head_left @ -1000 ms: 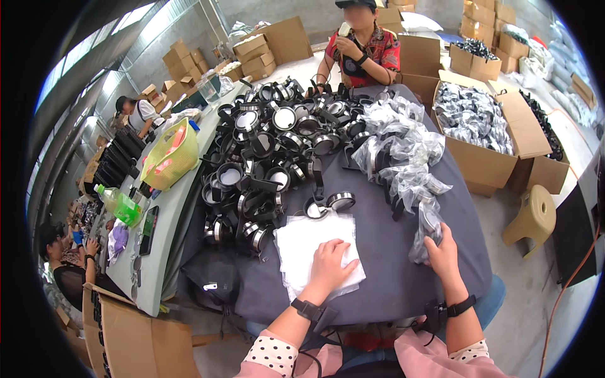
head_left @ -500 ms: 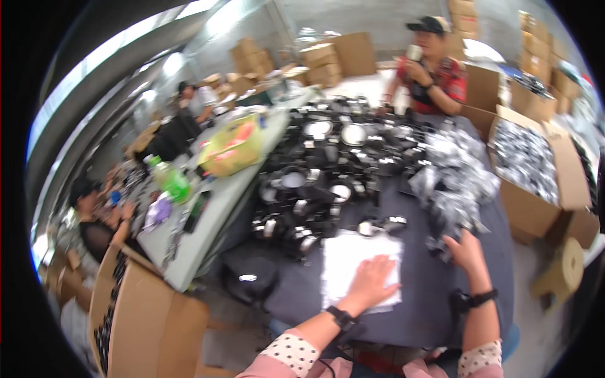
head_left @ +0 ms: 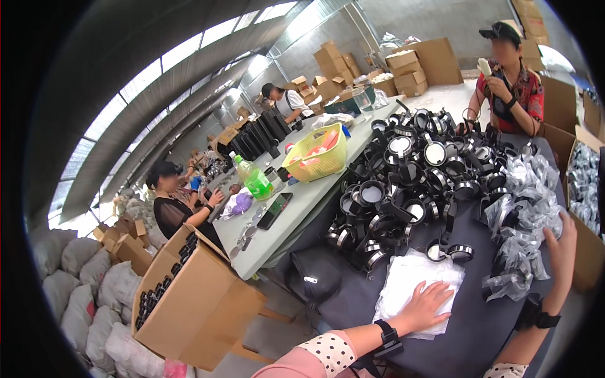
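My left hand point(head_left: 423, 310) lies flat with fingers spread on a stack of thin white plastic bags point(head_left: 403, 277) at the table's near side. At the right edge, my right hand point(head_left: 563, 247) rests its outstretched fingers against a heap of items wrapped in clear plastic point(head_left: 526, 208); its grip looks loose. Just beyond the bag stack lies a black item with two round silver-rimmed cups point(head_left: 460, 252), resembling headphones. Behind it spreads a big pile of similar unwrapped black items point(head_left: 409, 170).
A black cap point(head_left: 313, 275) sits left of the bags. The adjoining table carries a yellow basket point(head_left: 318, 154), a green bottle point(head_left: 253, 179) and a phone point(head_left: 275, 210). Cartons stand at left point(head_left: 201, 296) and right point(head_left: 586, 233). A person point(head_left: 513, 94) sits across, others at far left.
The view has swung left, so the table appears farther right. My right hand has moved outward and up along the wrapped heap's right side. My left hand stays on the bags.
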Action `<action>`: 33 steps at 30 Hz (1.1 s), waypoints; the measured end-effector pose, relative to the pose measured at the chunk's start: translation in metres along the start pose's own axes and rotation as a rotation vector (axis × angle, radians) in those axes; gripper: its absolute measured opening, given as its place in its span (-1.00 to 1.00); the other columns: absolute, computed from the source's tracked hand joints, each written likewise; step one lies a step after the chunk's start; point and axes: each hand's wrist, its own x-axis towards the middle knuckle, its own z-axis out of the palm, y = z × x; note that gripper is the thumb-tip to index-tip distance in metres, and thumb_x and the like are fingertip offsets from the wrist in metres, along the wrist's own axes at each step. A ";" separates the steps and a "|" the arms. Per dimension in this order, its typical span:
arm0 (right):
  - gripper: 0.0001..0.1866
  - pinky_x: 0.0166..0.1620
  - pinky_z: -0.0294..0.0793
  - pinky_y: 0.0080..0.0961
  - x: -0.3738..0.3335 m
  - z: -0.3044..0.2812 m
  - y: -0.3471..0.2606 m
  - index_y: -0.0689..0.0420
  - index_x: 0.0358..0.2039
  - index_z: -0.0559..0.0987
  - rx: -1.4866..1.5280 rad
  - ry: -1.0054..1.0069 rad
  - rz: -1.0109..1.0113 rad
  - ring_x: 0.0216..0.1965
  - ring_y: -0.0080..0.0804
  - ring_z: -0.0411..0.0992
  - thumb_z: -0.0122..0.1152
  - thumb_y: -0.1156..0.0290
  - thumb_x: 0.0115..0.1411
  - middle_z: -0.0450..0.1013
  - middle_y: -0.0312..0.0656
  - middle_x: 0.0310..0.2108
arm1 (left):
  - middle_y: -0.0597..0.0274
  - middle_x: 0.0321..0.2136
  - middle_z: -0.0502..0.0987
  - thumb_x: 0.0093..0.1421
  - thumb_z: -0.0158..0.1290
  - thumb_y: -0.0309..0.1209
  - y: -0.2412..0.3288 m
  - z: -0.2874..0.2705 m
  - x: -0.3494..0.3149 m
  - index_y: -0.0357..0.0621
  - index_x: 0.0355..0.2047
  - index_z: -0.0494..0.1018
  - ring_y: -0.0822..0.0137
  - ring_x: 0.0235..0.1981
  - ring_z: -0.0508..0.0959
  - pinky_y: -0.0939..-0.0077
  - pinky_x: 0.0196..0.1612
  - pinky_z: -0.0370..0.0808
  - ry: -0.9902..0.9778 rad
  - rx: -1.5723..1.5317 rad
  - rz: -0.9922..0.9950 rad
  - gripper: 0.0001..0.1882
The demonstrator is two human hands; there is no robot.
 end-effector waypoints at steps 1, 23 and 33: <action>-0.47 0.18 0.24 -0.28 0.000 -0.006 -0.007 0.31 0.09 0.38 0.013 0.000 0.004 0.12 -0.01 0.31 0.23 0.42 0.11 0.37 0.09 0.06 | 0.09 0.21 0.24 0.16 0.06 -0.02 -0.001 -0.001 0.001 -0.04 0.19 0.26 0.14 0.29 0.17 -0.07 0.28 -0.03 -0.005 0.012 -0.002 -0.35; -0.39 0.19 0.25 -0.26 -0.006 0.149 0.093 0.19 0.22 0.27 0.048 0.069 0.158 0.20 0.04 0.23 0.19 0.34 0.18 0.25 0.04 0.17 | 0.10 0.23 0.22 0.11 0.09 -0.18 -0.002 0.002 0.002 -0.04 0.18 0.27 0.14 0.31 0.14 -0.11 0.28 -0.02 -0.062 -0.001 -0.039 -0.37; -0.39 0.23 0.20 -0.25 -0.017 0.143 0.089 0.21 0.22 0.26 0.083 0.050 0.113 0.21 0.07 0.21 0.15 0.43 0.15 0.23 0.09 0.17 | 0.12 0.23 0.21 0.12 0.09 -0.15 0.000 0.003 -0.002 -0.03 0.19 0.27 0.16 0.31 0.14 -0.11 0.28 -0.01 -0.076 0.016 -0.041 -0.37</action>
